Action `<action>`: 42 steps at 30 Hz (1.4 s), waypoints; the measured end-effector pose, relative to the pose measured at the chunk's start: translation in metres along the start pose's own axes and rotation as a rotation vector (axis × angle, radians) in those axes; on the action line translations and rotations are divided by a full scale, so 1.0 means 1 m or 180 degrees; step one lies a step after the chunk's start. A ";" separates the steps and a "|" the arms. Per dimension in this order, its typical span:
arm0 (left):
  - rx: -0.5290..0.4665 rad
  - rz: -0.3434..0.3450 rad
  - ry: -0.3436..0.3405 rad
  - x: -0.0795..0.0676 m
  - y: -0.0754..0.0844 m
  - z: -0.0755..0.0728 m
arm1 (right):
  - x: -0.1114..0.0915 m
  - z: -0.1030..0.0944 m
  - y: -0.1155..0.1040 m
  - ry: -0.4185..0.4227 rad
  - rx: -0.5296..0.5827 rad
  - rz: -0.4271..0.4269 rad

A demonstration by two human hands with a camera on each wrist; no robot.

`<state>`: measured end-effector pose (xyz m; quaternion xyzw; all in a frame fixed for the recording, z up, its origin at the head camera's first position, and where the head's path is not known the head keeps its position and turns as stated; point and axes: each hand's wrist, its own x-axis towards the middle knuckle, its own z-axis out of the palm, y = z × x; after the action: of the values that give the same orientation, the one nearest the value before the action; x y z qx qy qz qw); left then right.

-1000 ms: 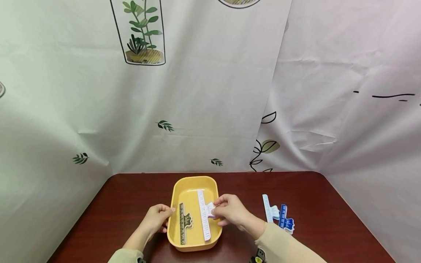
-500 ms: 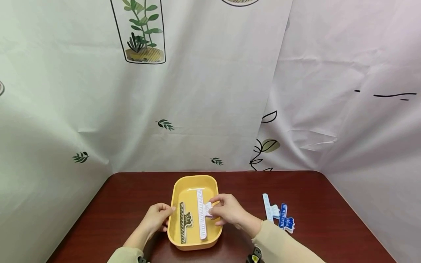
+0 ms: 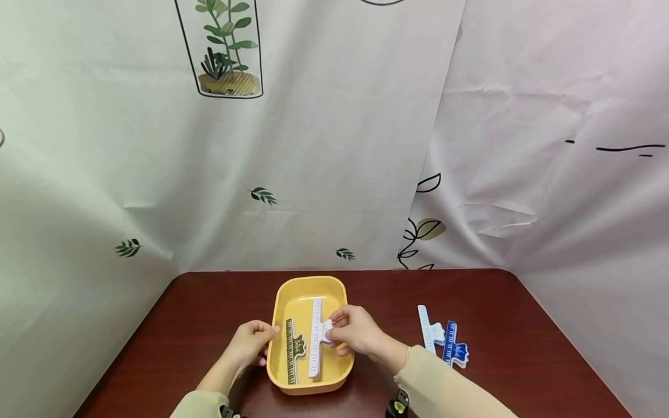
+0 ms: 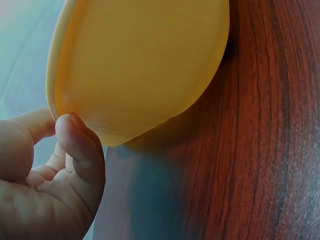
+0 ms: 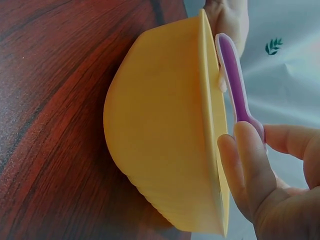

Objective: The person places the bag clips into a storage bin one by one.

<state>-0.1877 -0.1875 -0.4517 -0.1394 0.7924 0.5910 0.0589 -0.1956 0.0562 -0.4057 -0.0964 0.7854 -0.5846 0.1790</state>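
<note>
A yellow tub (image 3: pixel 310 389) stands at the front of the table, and my left hand (image 3: pixel 248 347) pinches its left rim between thumb and fingers. In the left wrist view the thumb (image 4: pixel 80 142) bends over that rim. My right hand (image 3: pixel 356 332) pinches the crown-shaped handle of a white page clip with piano-key markings (image 3: pixel 315 342). The clip is held over the tub's right half; its purple underside (image 5: pixel 235 75) shows just above the rim in the right wrist view. Inside, along the left, lies a black-and-gold clip (image 3: pixel 291 354) of the same shape.
To the right of the tub, a light blue clip (image 3: pixel 426 328) and a dark blue clip (image 3: pixel 456 348) lie side by side on the dark red wooden table (image 3: pixel 502 325). A white printed cloth (image 3: pixel 324 174) hangs behind and along both sides.
My right hand has moved left with the white page clip, bringing it nearer the black-and-gold clip. The left hand keeps its place on the tub's rim.
</note>
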 end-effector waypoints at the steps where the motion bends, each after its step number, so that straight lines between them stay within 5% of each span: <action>1: 0.0003 -0.0001 -0.0003 0.000 0.000 0.000 | 0.000 0.001 0.000 0.0001 -0.0015 -0.0010; 42: 0.0070 -0.0026 -0.0017 -0.003 0.004 -0.002 | 0.018 0.018 0.000 -0.0031 -0.0762 -0.0084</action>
<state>-0.1858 -0.1876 -0.4472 -0.1404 0.7981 0.5823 0.0650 -0.2050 0.0343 -0.4136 -0.1303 0.8474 -0.4885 0.1624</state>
